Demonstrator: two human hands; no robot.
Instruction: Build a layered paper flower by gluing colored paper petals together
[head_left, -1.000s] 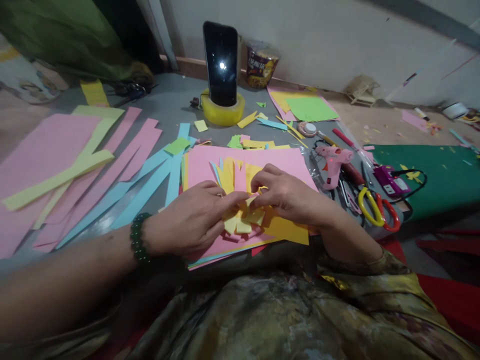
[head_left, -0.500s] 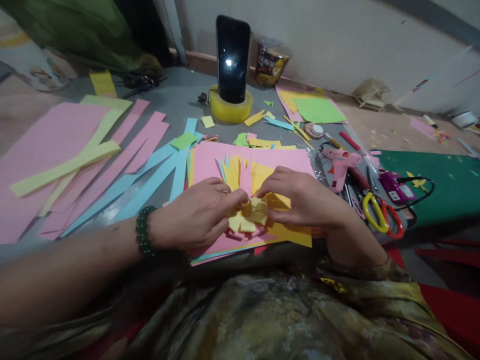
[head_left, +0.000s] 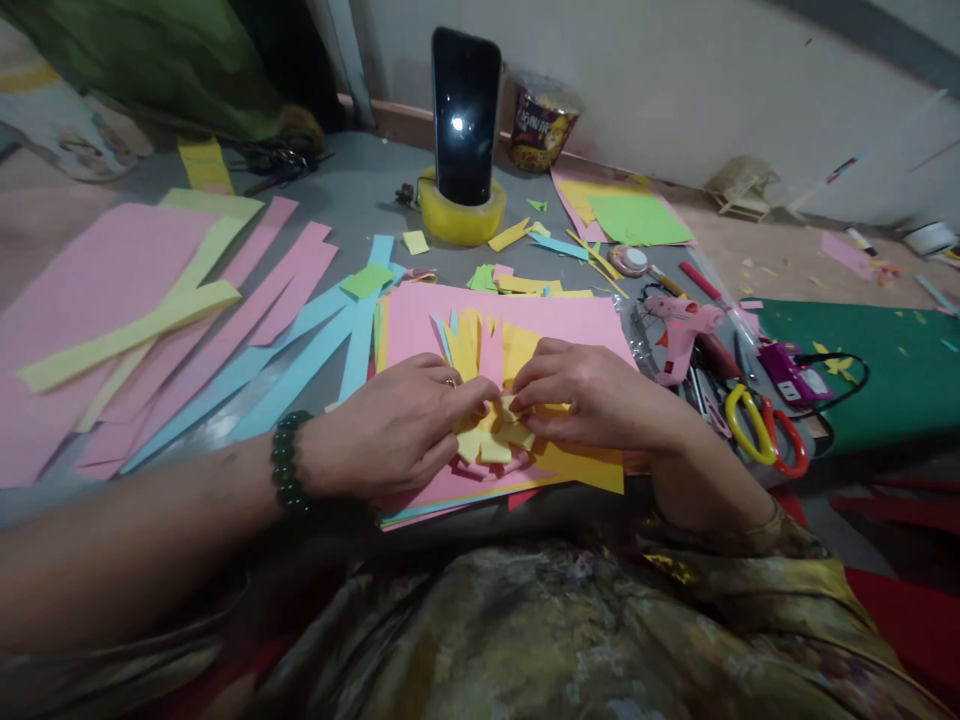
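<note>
A paper flower with pale yellow petals and a pink layer beneath lies on a stack of coloured paper, pink sheet uppermost. My left hand, with a ring and a green bead bracelet at the wrist, pinches the flower's upper left side. On the other side, my right hand has thumb and fingers closed on a pale yellow petal. The fingertips hide part of the flower's centre. Yellow, pink and blue cut strips fan out behind it, and an orange-yellow sheet sticks out at the right.
Pink, yellow and blue strips cover the left side. A phone stands in a yellow tape roll near a noodle cup. To the right lie a pink glue gun, scissors and a purple power socket.
My right fingers have curled in closer over the flower's right petals and come nearer to my left fingertips. My left hand stays almost in place.
</note>
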